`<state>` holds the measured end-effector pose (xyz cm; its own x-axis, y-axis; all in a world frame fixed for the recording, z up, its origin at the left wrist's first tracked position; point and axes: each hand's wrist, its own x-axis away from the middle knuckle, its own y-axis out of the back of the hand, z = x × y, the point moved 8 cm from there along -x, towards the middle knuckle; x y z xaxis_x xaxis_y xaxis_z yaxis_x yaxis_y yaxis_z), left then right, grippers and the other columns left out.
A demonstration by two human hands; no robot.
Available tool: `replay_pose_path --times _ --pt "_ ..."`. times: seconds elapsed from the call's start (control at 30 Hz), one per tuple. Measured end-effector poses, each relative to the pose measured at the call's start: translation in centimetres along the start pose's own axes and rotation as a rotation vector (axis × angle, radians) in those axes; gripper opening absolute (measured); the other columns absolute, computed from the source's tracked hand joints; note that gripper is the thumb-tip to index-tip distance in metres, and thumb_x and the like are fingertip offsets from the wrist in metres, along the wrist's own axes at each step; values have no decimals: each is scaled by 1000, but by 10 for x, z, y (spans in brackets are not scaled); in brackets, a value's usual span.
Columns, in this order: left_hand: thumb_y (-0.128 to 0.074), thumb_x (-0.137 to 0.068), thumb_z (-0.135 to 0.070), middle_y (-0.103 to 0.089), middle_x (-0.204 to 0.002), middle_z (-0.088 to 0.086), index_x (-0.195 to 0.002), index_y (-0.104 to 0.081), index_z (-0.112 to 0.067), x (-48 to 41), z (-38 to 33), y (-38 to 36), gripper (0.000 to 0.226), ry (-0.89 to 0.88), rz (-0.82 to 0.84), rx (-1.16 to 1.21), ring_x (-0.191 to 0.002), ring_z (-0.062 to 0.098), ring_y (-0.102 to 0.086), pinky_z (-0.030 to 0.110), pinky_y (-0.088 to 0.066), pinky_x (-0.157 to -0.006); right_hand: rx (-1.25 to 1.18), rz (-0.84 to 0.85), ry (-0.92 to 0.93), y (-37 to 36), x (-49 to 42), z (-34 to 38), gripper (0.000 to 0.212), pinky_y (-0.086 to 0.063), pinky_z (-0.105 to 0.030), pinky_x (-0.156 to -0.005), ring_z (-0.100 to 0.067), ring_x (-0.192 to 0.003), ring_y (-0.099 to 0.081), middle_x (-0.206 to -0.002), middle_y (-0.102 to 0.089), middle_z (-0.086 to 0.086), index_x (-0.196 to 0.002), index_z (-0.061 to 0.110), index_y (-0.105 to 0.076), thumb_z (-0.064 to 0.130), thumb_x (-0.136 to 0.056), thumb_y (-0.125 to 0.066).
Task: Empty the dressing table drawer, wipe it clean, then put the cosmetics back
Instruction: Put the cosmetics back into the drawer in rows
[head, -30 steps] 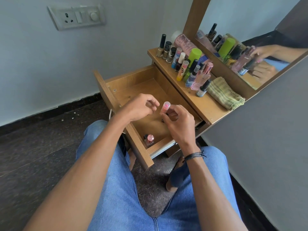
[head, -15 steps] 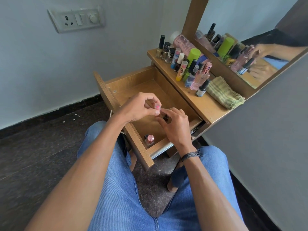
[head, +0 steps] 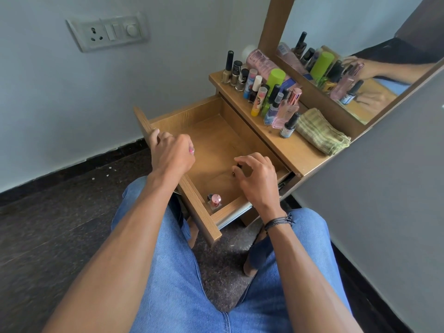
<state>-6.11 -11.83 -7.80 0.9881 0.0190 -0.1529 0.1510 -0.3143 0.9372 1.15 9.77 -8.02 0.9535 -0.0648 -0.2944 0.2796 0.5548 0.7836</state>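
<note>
Setting: pale wall, dark stone floor, low wooden dressing table (head: pixel 303 153) in the corner.

1. Drawer (head: pixel 216 138): pulled open over the person's knees. It holds 1 small pink-capped bottle (head: pixel 214 201), upright in the near corner.
2. Left hand (head: pixel 171 152): above the drawer's front panel, fingers curled shut round a pink item (head: pixel 191 150); only the tip shows.
3. Right hand (head: pixel 257 179): over the drawer's right side, fingers bent, thumb and forefinger apparently pinching a small dark item (head: pixel 236 167), too small to identify.
4. Cosmetics (head: pixel 264 92): a crowded upright row on the table top.
5. Folded green cloth (head: pixel 322 134): on the top, beside the row.
6. Mirror (head: pixel 360 68) behind; switch plate (head: pixel 108 32) on the wall.

Handling note: whether pieces are leaving or returning cannot be told. Either way, carry 1 piece per hand, stand each upright in a clear spot, and keep wrists clear of the packed row, which looks easy to topple. The corner bottle must come out before any wiping.
</note>
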Motion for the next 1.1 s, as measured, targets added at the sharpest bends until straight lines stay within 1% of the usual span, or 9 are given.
replay_pose_path --times 0.17,0.4,0.53,0.67,0.77,0.8,0.9,1.0,1.1 --pt "-71 -85 -11 -76 -81 -4 -88 -74 -25 3 -2 -1 14 45 49 -64 -128 27 -56 41 -10 -121 -50 -69 21 12 0 3 15 -52 -43 -85 -16 -92 -57 -101 -68 6 -108 19 -75 22 -94 -72" --pt "-70 -87 -12 -77 -81 -3 -96 -74 -26 2 0 -3 17 40 31 -65 -130 28 -57 42 -9 -123 -231 -459 6 77 -7 1 12 -57 -33 -71 -15 -81 -64 -94 -67 3 -104 12 -75 10 -94 -68" --pt "-68 -91 -15 -77 -84 0 -103 -74 -25 1 0 -3 17 41 17 -62 -130 28 -56 43 -9 -123 -274 -596 -140 99 -14 -20 23 -54 -26 -69 -19 -83 -63 -100 -60 2 -112 15 -69 15 -89 -71" --pt "-72 -89 -17 -76 -84 1 -104 -74 -25 1 -1 -2 17 47 30 -79 -127 28 -58 43 -11 -124 -292 -565 -298 102 -28 -43 43 -42 -7 -69 -19 -90 -62 -110 -52 4 -122 17 -62 27 -84 -79" --pt "-72 -88 -17 -76 -85 1 -105 -74 -25 0 -1 -2 19 50 49 -85 -126 27 -58 43 -10 -124 -214 -453 -370 97 -40 -50 50 -39 -3 -70 -13 -91 -60 -118 -54 2 -128 17 -61 32 -84 -80" --pt "-73 -88 -18 -76 -86 1 -106 -73 -25 0 0 -2 19 50 57 -85 -126 27 -58 43 -10 -124 -183 -420 -386 95 -43 -51 51 -38 -3 -71 -10 -91 -60 -121 -56 1 -129 17 -61 33 -84 -79" --pt "-75 -87 -19 -77 -89 1 -110 -73 -26 -1 0 -3 23 46 80 -85 -126 26 -58 43 -8 -124 -114 -385 -417 92 -46 -52 44 -44 -19 -81 -10 -96 -60 -119 -61 2 -124 18 -65 35 -85 -78" --pt "-75 -86 -19 -77 -89 -2 -110 -73 -27 -1 1 -5 25 48 94 -82 -124 24 -59 42 -5 -124 -49 -388 -412 90 -46 -51 40 -38 -24 -81 -15 -101 -57 -111 -66 3 -118 18 -68 38 -85 -77" --pt "-74 -87 -19 -76 -87 -4 -105 -73 -29 -1 0 -7 21 39 112 -88 -120 23 -60 42 -3 -124 -43 -401 -400 89 -44 -52 36 -40 -26 -82 -18 -102 -58 -106 -67 4 -113 19 -68 39 -84 -75"
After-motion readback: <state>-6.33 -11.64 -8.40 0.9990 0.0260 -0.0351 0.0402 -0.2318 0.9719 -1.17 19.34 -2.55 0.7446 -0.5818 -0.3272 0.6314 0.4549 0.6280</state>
